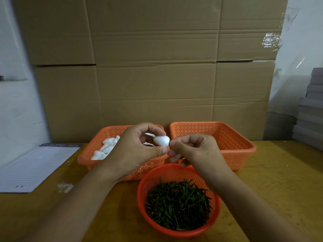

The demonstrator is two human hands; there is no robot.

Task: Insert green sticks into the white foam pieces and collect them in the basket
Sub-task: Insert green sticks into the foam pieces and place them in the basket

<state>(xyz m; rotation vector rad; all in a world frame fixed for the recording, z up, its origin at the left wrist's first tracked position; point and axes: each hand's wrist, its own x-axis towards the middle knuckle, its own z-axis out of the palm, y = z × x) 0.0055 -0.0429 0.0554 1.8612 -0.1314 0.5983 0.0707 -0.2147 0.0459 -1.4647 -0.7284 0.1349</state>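
While the left hand (139, 147) pinches a white foam piece (161, 140) between its thumb below and curled fingers above, the piece sits in the air over the gap between the two rectangular baskets, its narrower end turned toward the right hand (194, 151). That hand has its thumb and forefinger closed together right at the foam's tip, with the other fingers curled beneath; a thin dark sliver shows at the pinch, too small to say for certain that it is a green stick. The two hands touch or nearly touch at the thumbs.

Directly below them, nearest the person, a round orange basket (145, 210) holds a heap of green sticks (178, 205). Behind it on the left, partly hidden by the left hand and forearm, an orange rectangular basket (87, 154) contains a pile of white foam pieces (106, 149) gathered toward its left side. Just beside it on the right stands a second orange rectangular basket (244, 147); its inside is mostly out of sight from this angle.

All three rest on a wooden table (279, 180). A lined notepad (35, 168) lies at the table's left edge, with a small whitish scuff (65, 186) on the wood near it. Flattened cardboard sheets (153, 58) stand upright behind the baskets, and a stack of grey boards (311, 110) sits at the far right.
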